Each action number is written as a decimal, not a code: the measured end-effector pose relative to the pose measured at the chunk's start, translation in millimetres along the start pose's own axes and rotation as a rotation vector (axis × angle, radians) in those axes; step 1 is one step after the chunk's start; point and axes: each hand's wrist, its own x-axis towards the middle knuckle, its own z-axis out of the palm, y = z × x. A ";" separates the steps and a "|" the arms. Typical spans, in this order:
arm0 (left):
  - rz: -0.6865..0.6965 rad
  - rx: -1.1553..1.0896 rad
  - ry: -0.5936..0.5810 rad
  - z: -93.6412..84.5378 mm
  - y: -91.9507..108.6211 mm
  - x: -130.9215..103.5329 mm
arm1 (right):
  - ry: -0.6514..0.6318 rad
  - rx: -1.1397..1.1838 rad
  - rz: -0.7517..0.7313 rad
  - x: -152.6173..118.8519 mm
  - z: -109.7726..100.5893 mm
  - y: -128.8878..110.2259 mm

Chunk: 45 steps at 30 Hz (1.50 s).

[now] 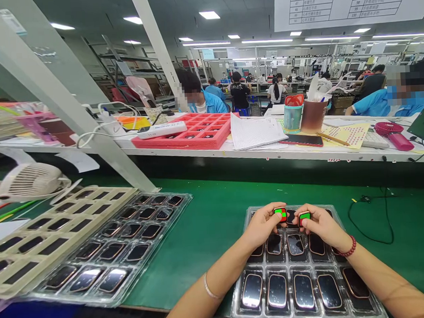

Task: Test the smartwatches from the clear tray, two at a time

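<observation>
My left hand (266,223) is closed around a smartwatch (280,215) whose screen is lit in red and green blocks, the thumb on its face. A second smartwatch (304,217) with a similar red and green screen is pinched in my right hand (320,223), thumb at its lower edge. Both watches are held a little apart, above the far rows of a clear plastic tray (262,264). In that tray lie several dark-screened watches (304,291) with gold-coloured rims. My hands and forearms hide parts of it.
Left on the green bench (173,240) lie another clear tray (133,279) of watches and a cream foam tray (70,221). A white fan (32,181) stands beyond. A black cable (372,241) lies right. The shelf (205,159) holds a red foam tray (197,143) and papers (256,131).
</observation>
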 end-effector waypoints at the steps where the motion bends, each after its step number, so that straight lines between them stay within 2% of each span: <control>1: 0.009 0.000 0.005 -0.3 0.4 0.0 | 0.004 0.005 0.009 0.0 -0.2 0.0; 8: 0.055 0.004 0.021 -2.4 -3.0 0.8 | 0.004 0.049 0.023 -0.1 -1.3 1.4; 14: 0.074 0.115 0.011 -3.4 -7.7 1.2 | 0.006 -0.018 0.012 -0.3 -0.2 2.2; 19: 0.092 0.007 -0.013 -1.7 -5.8 1.3 | 0.006 -0.024 0.014 0.1 0.7 2.8; 45: 0.036 -0.061 0.008 -0.2 5.1 -3.4 | -0.014 -0.052 -0.056 -0.6 2.0 2.4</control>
